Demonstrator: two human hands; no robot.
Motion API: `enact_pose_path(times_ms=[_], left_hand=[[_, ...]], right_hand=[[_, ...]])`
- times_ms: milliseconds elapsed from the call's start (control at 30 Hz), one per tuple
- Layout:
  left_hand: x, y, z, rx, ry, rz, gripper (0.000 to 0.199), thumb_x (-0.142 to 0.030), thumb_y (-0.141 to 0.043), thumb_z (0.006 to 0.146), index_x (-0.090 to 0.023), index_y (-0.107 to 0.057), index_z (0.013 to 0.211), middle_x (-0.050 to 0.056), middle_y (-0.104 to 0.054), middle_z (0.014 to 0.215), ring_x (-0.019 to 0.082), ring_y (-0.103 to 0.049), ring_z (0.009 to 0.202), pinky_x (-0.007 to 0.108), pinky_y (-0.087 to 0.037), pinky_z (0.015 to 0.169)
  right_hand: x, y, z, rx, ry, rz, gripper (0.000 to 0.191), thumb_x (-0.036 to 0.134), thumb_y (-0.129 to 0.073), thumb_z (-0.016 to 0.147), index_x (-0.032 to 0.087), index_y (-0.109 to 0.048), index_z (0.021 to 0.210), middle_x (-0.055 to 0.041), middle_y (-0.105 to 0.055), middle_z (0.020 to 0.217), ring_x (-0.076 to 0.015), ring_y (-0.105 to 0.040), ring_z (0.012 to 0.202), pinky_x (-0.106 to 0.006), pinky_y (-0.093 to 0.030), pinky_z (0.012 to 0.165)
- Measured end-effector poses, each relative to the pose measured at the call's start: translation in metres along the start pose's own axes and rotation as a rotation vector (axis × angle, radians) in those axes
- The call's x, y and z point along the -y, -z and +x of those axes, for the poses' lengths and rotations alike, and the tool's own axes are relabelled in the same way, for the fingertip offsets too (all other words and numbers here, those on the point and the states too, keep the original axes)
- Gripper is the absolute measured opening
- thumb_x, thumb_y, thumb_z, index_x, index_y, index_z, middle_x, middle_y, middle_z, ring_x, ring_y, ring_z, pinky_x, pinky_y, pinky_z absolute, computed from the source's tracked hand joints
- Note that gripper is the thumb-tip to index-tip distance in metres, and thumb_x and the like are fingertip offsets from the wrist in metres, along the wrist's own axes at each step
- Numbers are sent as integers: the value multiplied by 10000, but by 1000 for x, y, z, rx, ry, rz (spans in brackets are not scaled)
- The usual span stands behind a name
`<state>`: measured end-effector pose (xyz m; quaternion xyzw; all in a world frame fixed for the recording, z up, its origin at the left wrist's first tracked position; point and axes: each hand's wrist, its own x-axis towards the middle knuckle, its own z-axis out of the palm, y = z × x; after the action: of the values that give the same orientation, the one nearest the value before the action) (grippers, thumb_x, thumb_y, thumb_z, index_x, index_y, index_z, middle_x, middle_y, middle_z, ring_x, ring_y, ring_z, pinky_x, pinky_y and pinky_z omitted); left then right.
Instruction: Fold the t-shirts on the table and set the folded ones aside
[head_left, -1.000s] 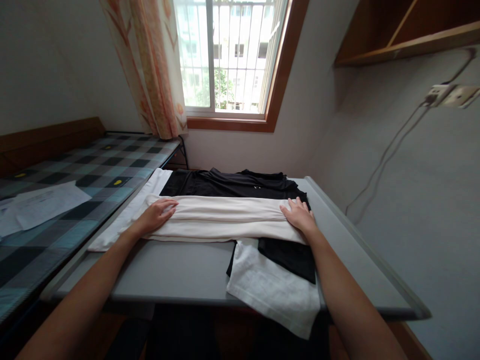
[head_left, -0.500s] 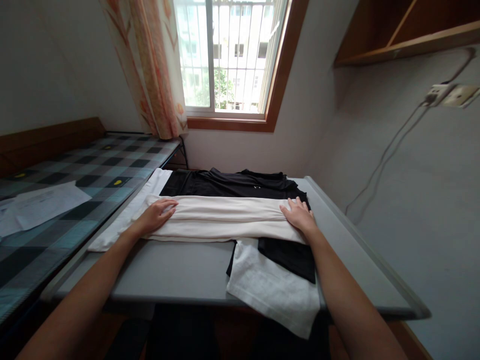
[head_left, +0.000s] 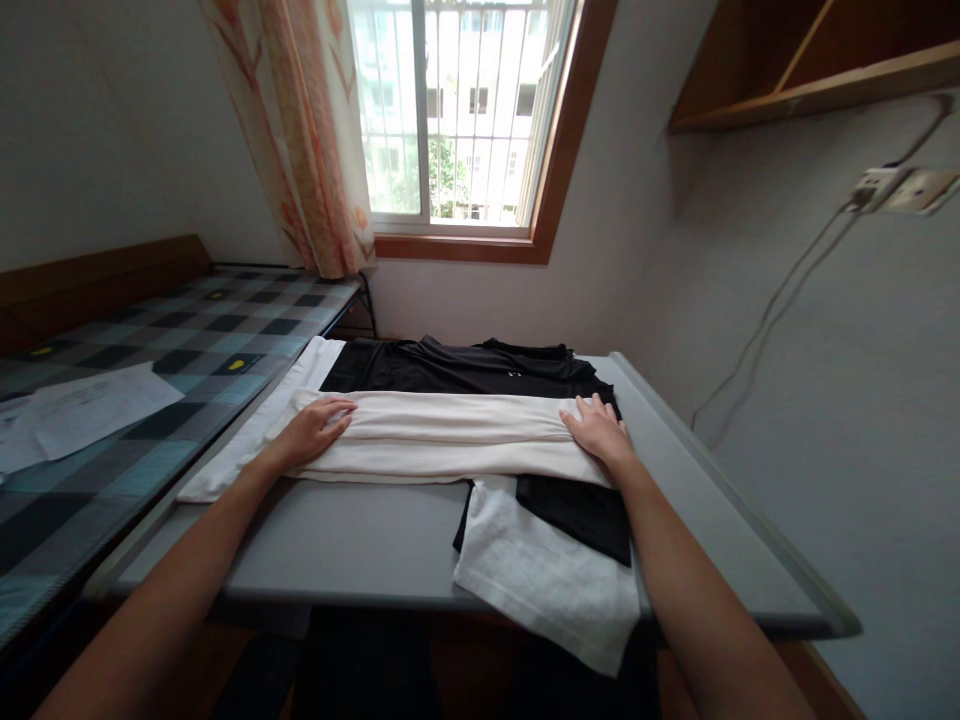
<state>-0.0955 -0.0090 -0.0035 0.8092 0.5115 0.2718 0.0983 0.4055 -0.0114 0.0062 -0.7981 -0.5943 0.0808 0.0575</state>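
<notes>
A cream garment, folded into a long band, lies across the grey table. My left hand lies flat on its left end, fingers pointing inward. On its right end rests my right hand with the fingers spread. Behind the band is a black garment, and white cloth shows at the left. A white sleeve and a black sleeve stick out below the band at the right, the white one hanging over the front edge.
A bed with a checked cover stands at the left, with papers on it. Behind the table are a curtain and a barred window. A wooden shelf and a socket with a cord are on the right.
</notes>
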Motion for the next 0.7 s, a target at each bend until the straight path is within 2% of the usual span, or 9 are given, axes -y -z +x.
enact_pose_path(times_ms=[700], left_hand=[[2,-1,-1,7,5,-14,496,-557,-462,903,-178,-684,1134,117,-679,1199,264,-613,1139,411,-452,1045]], right_hand=[[-3,-5,4,-17,6,6,716,590,-254,952,181,-339,1534,-143,-174,1630,-365,-192,1472,-567,-239,1138]])
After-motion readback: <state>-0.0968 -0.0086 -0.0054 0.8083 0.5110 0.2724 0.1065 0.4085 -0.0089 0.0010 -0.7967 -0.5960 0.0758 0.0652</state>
